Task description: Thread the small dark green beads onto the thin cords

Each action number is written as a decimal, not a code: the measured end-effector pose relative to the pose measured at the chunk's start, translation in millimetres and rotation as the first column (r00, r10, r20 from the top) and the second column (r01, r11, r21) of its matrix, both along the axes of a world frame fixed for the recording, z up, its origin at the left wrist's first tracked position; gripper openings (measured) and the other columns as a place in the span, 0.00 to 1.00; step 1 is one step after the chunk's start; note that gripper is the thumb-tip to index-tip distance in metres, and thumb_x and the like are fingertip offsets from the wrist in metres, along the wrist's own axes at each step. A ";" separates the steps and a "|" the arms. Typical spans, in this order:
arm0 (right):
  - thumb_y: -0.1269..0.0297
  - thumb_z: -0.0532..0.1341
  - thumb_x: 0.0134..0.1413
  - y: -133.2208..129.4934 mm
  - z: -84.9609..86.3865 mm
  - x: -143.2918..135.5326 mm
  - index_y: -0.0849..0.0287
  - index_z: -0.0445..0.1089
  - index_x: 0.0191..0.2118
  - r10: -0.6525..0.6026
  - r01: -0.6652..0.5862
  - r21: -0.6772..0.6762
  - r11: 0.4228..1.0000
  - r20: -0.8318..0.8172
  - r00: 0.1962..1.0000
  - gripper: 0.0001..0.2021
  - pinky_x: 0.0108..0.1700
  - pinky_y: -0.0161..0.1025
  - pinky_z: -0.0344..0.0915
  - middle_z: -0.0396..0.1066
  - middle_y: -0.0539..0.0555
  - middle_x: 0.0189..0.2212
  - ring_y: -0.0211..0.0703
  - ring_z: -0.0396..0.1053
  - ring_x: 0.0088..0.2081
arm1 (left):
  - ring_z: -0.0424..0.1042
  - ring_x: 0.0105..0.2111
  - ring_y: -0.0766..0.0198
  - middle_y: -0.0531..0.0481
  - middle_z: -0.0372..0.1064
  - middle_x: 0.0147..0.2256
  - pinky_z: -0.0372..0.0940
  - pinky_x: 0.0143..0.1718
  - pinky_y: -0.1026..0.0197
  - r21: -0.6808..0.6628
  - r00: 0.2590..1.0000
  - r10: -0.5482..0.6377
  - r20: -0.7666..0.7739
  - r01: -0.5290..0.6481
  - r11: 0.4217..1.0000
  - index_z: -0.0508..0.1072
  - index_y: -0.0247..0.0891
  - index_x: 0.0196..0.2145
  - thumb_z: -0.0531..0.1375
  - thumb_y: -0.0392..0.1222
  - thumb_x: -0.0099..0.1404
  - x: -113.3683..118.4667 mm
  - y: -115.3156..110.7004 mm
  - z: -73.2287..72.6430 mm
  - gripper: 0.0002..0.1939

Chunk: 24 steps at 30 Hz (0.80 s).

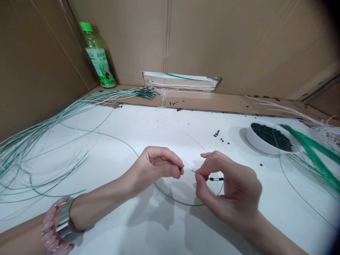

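Observation:
Between its thumb and index finger my left hand (159, 164) pinches a small black bead (180, 169). Facing it across a short gap, my right hand (228, 184) is closed on a thin green cord (180, 203), whose tip (193, 171) points toward the bead. The cord loops down below both hands and passes behind the left wrist toward the left. A few black beads (216, 179) sit on strands inside the curl of my right fingers. Part of what the right fingertips grip is hidden.
At right stands a white bowl (248, 136) of dark beads, beside green cord bundles (316, 156). Loose beads (217, 133) lie on the white table. Long green and white strands (66, 113) spread at left, with beaded ends (147, 92). A green-capped bottle (99, 63) leans against cardboard walls (199, 39).

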State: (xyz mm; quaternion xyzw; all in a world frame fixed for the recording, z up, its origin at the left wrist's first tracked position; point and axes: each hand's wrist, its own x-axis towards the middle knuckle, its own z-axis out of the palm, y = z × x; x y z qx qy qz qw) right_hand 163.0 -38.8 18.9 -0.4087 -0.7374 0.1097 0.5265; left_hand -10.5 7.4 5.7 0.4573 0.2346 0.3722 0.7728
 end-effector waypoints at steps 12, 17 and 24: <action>0.79 0.57 0.41 4.3 -1.6 1.5 0.59 0.61 0.22 0.010 -0.011 0.025 1.000 0.050 0.999 0.08 0.35 0.40 0.68 0.61 0.45 0.16 0.32 0.58 0.20 | 0.69 0.26 0.70 0.52 0.72 0.24 0.64 0.32 0.68 0.230 0.905 0.324 -0.277 -0.265 0.937 0.77 0.37 0.28 0.67 0.46 0.53 -3.0 26.5 4.3 0.09; 0.79 0.55 0.41 9.4 -6.6 -0.8 0.59 0.60 0.21 0.012 -0.014 0.085 0.996 0.022 1.000 0.08 0.28 0.34 0.63 0.60 0.46 0.17 0.32 0.58 0.21 | 0.70 0.32 0.63 0.45 0.75 0.34 0.64 0.34 0.63 0.690 0.562 0.684 -0.465 -0.254 0.677 0.76 0.33 0.34 0.63 0.48 0.54 -12.2 121.5 10.6 0.15; 0.76 0.55 0.42 16.3 -13.0 -0.6 0.59 0.59 0.21 0.018 -0.020 0.111 0.994 0.020 1.000 0.06 0.27 0.32 0.58 0.61 0.46 0.17 0.33 0.58 0.22 | 0.69 0.38 0.54 0.43 0.73 0.31 0.59 0.42 0.57 0.794 0.338 0.770 -0.541 -0.096 0.600 0.76 0.32 0.31 0.64 0.38 0.51 22.5 204.7 1.7 0.08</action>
